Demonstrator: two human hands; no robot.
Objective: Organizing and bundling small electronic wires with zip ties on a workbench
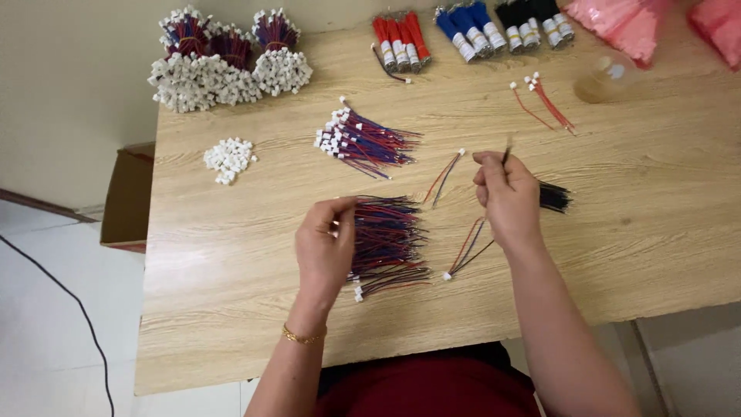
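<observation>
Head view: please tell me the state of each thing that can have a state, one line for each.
left hand: shut on wire bundle
right hand: pinching a thin wire, raised
cardboard box: open, beside the table
loose white connectors: in a small heap
clear jar: blurred, state unclear

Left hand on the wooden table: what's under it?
Under the left hand lies a fanned bundle of red, blue and black wires, spreading rightward on the light wooden table. A few small white plastic connectors peek out below; the other connector ends are covered by the palm.
</observation>
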